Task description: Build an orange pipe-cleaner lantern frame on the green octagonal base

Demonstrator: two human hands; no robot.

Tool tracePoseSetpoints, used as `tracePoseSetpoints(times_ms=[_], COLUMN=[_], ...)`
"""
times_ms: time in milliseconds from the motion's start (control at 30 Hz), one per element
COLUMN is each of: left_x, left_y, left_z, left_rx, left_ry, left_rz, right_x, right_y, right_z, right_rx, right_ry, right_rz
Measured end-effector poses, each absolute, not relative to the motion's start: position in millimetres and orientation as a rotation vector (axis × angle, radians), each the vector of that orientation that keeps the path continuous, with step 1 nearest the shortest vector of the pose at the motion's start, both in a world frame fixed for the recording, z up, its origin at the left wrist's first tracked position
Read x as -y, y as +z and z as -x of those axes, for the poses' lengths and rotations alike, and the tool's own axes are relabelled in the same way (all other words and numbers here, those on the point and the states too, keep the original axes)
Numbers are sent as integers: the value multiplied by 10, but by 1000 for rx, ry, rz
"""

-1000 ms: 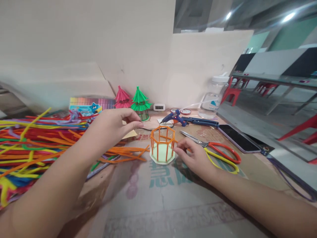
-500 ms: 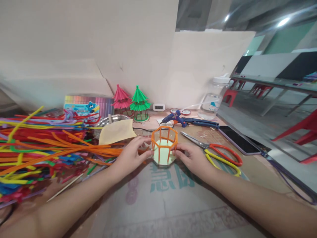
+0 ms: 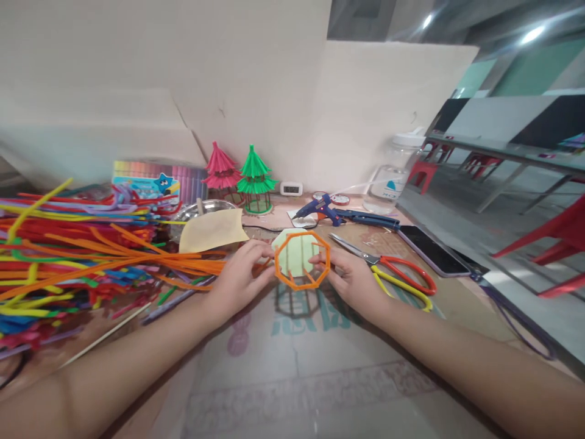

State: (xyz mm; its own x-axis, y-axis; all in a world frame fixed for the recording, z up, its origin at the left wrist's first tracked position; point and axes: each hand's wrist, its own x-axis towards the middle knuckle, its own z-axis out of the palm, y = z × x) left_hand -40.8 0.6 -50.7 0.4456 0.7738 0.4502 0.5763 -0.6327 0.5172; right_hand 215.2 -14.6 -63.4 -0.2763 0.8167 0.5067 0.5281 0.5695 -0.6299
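Observation:
Between both hands is an eight-sided orange pipe-cleaner frame with short posts and a pale green paper base. It is tilted, its open orange ring facing me, and it casts a shadow on the mat below. My left hand pinches its left side with thumb and fingers. My right hand grips the right side, with some fingertips hidden behind or inside the frame. Scissors with red and yellow handles lie just beyond my right hand. Orange pipe cleaners reach close to my left hand.
A pile of coloured pipe cleaners covers the left. Behind stand red and green tree-like models, a small clock, a blue glue gun and a water bottle. A phone lies at right.
The frame has been lifted and tipped, so its ring now faces me and its base points away. Both hands still hold its sides. The view has shifted slightly.

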Motion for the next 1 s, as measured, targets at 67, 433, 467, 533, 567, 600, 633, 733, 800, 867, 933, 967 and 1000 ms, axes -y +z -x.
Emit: tracePoseSetpoints(times_ms=[67,433,467,533,567,600,633,733,800,867,933,967,1000], left_x=[-6,6,6,4,1,-3,-7,-20,-26,-31,-36,-38,-40], left_y=[-496,-514,-520,-539,-552,-566,-579,-604,-610,-613,-615,-615,-613], left_z=[409,411,403,389,385,383,383,389,393,396,398,398,399], left_rx=[-1172,-1156,-1148,-1139,-1128,-1111,-1090,-1054,-1068,-1096,-1110,-1104,-1093], left_ry=[969,1030,1031,1013,1007,1007,1012,1019,1020,1031,1030,1025,1017], left_rz=[-2433,-2376,-2337,-2224,-2156,-2092,-2038,-1947,-1907,-1865,-1839,-1834,-1831], right_x=[146,138,135,131,132,135,140,167,191,207,209,203,194], right_y=[-635,-667,-669,-668,-665,-659,-651,-613,-589,-581,-594,-608,-622], right_z=[-2150,-2150,-2148,-2145,-2144,-2143,-2141,-2126,-2112,-2101,-2098,-2099,-2101], right_rx=[1958,1979,1982,1992,1997,2004,2008,2005,1960,1890,1834,1816,1800], right_ry=[433,420,425,431,427,422,418,447,514,578,605,607,607], right_rz=[1069,1065,1067,1062,1057,1053,1051,1063,1083,1101,1096,1089,1081])
